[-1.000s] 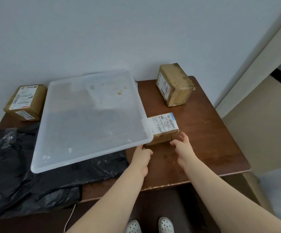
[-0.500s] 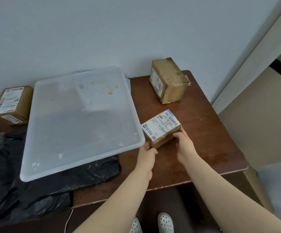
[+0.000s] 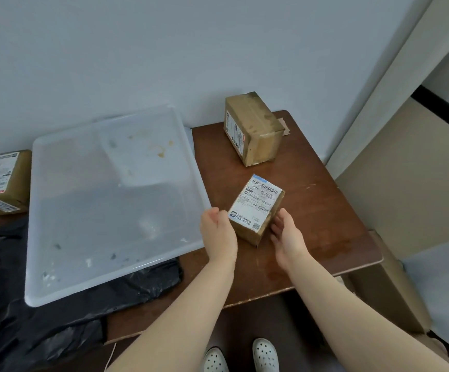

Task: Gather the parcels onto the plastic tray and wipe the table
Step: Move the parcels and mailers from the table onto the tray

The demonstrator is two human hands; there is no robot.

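A translucent white plastic tray (image 3: 57, 210) lies over the left part of the brown table (image 3: 325, 224), partly on a black plastic bag (image 3: 57, 323). My left hand (image 3: 218, 234) grips the tray's near right corner with curled fingers. Just right of it stands a small brown parcel (image 3: 258, 208) with a white label on top. My right hand (image 3: 287, 234) presses its fingers flat against that parcel's right side. A larger taped parcel (image 3: 255, 130) sits at the table's back. A third labelled parcel (image 3: 0, 181) sits at the far left, beside the tray.
The wall runs close behind the table. A flat pale sheet (image 3: 137, 157) shows through the tray's bottom. A cardboard box (image 3: 387, 291) stands on the floor by the table's right edge. My white shoes (image 3: 239, 355) are below the front edge.
The tray has shifted left, off the small parcel, which has turned and now stands free between my hands. My right hand has followed along its right side.
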